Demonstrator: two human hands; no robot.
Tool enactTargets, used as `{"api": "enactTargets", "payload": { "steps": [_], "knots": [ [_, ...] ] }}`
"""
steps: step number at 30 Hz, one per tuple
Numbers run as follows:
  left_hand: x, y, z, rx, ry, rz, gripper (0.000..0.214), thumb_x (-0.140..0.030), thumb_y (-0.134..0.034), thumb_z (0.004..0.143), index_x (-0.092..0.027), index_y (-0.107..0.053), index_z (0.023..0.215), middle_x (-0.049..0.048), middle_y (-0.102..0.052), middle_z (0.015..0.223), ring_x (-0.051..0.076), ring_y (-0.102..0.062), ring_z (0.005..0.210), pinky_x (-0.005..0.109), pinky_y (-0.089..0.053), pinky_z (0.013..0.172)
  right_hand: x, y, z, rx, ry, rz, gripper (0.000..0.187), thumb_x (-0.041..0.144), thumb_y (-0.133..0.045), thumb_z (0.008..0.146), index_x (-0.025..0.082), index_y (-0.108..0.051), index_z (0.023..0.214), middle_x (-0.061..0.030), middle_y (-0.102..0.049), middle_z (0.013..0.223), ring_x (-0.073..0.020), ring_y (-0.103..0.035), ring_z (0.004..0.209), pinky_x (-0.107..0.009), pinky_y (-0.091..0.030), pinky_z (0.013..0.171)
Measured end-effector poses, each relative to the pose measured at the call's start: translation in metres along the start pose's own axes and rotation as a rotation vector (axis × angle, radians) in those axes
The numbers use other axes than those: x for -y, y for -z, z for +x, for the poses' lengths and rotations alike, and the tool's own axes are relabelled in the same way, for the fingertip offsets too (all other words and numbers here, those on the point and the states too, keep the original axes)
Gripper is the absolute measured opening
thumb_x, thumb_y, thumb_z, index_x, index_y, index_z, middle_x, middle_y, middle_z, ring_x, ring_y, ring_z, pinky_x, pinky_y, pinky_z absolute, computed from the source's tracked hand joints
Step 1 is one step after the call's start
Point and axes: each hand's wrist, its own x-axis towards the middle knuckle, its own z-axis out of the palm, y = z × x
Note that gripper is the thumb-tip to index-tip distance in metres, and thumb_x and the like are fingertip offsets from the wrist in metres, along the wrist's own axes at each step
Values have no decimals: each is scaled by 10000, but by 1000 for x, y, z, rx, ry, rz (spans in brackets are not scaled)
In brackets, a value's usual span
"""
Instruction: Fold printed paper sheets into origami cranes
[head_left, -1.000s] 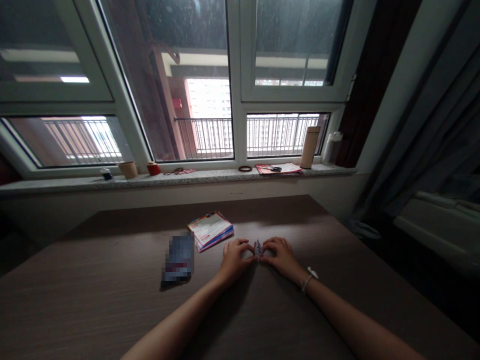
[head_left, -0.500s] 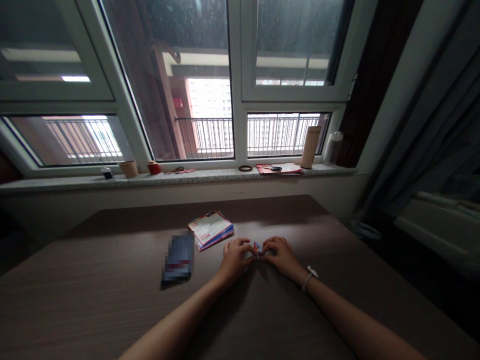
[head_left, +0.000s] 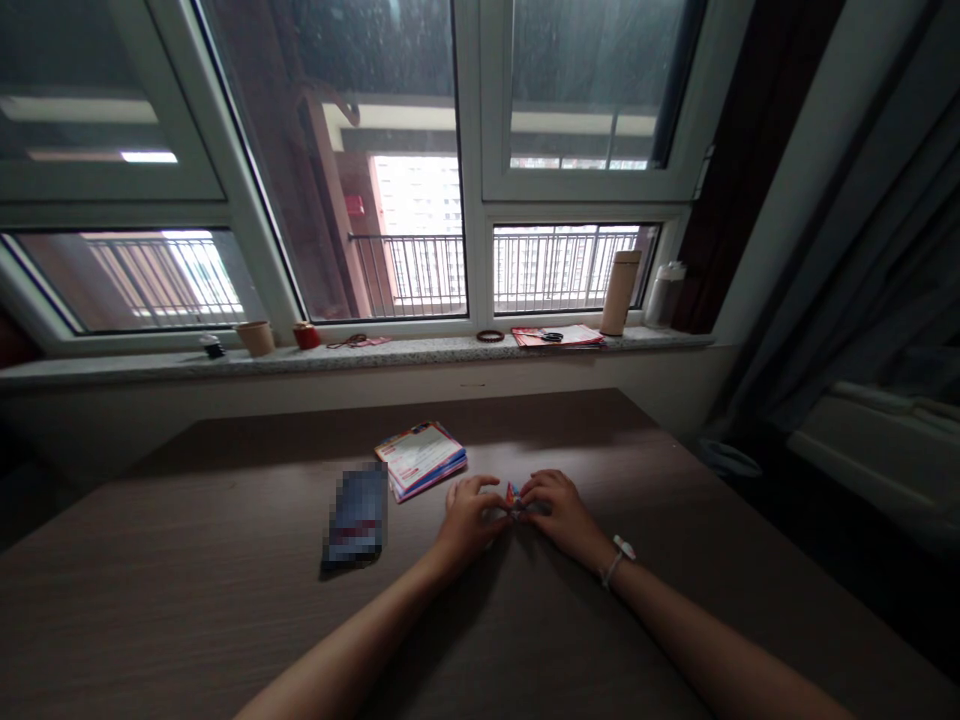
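Note:
A small folded piece of coloured paper (head_left: 513,497), red and blue, sits on the brown table (head_left: 225,600) between my two hands. My left hand (head_left: 466,519) pinches it from the left with curled fingers. My right hand (head_left: 559,510), with a white bracelet at the wrist, pinches it from the right. Most of the paper is hidden by my fingers. A stack of coloured paper sheets (head_left: 420,458) lies just beyond my left hand.
A dark flat object (head_left: 358,518) lies left of the hands. On the windowsill (head_left: 450,352) stand a cup (head_left: 256,338), a red pot (head_left: 306,336), a ring (head_left: 490,337), papers with scissors (head_left: 556,337), a tall flask (head_left: 619,279) and a jar (head_left: 663,295). A curtain (head_left: 847,250) hangs on the right.
The folded paper stood taller between my fingers a second ago; now it is pressed lower and smaller. Both hands stayed in place, fingers shifting slightly.

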Motion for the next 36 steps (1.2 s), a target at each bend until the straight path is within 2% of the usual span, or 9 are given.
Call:
{"api": "enactTargets", "payload": {
  "steps": [3,8,17,24,30,36],
  "knots": [
    [1,-1,-1,-19,-21,24,188,-217,-745,728,-308,-737,892,31,-606,1208,264,-498,1172,516,-292,1065,-2,3,1,52,16,-23,97,208,-688,781,280,-732,828,6,-716,976,-214,-556,1081,-452,-228,1082],
    [2,-3,-3,-46,-31,26,197,-198,-719,745,-318,-731,901,23,-607,1199,257,-506,1165,515,-294,1075,-4,8,2,125,53,-1,118,207,-684,782,296,-744,832,6,-735,985,-230,-535,1155,-444,-271,1065],
    [1,0,-2,-42,-87,78,100,-228,-742,753,-309,-755,809,38,-611,1185,266,-517,1148,502,-338,1036,-1,12,1,199,-4,-47,127,253,-653,802,321,-747,854,14,-716,1067,-261,-479,1242,-535,-145,1110],
    [1,0,-2,-11,-120,131,139,-214,-749,752,-323,-754,839,52,-603,1216,275,-512,1177,583,-251,1075,0,16,0,213,-21,-29,139,268,-625,815,318,-746,862,15,-700,1085,-241,-465,1247,-469,-208,1108],
    [4,4,-1,29,-124,136,122,-261,-737,770,-334,-751,867,46,-601,1244,281,-501,1199,591,-246,1073,-3,7,1,155,-22,-18,78,325,-660,808,276,-721,814,4,-697,1024,-210,-554,1114,-422,-244,1080],
    [3,2,-2,22,-109,114,99,-292,-708,791,-313,-732,884,46,-605,1240,277,-504,1194,590,-242,1072,-6,5,0,145,-24,5,99,287,-685,788,274,-708,883,-3,-682,1032,-225,-538,1119,-423,-251,1064]
  ]
}}
